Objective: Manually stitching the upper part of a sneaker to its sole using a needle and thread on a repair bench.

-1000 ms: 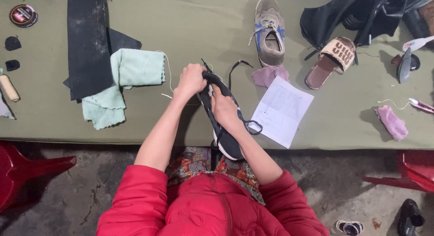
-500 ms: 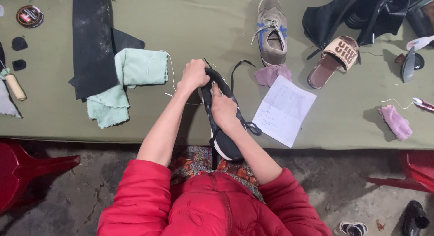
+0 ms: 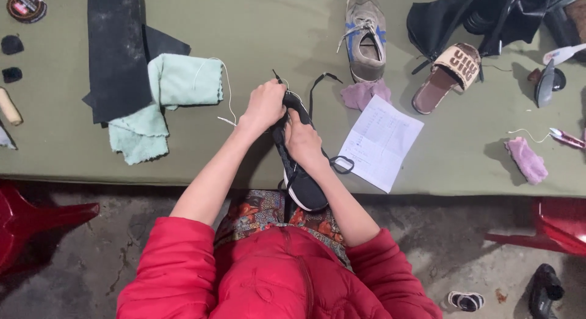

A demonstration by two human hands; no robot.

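An olive bench (image 3: 256,26) fills the upper frame. At its near edge, centre frame, lies a black shoe (image 3: 300,178); the right hand (image 3: 303,139) has its grip clenched over the upper, and the left hand (image 3: 264,105) is closed on the toe end. A white paper (image 3: 381,142) lies just right.

The left hand (image 3: 264,105) and right hand (image 3: 303,139) cover the middle of the black shoe (image 3: 299,172), so what the fingers pinch cannot be told; the round tin (image 3: 26,6) at far left is cut by the top edge; the writing on the paper sheet (image 3: 381,142) is too small to read; the red chair (image 3: 30,218) runs off the left edge.
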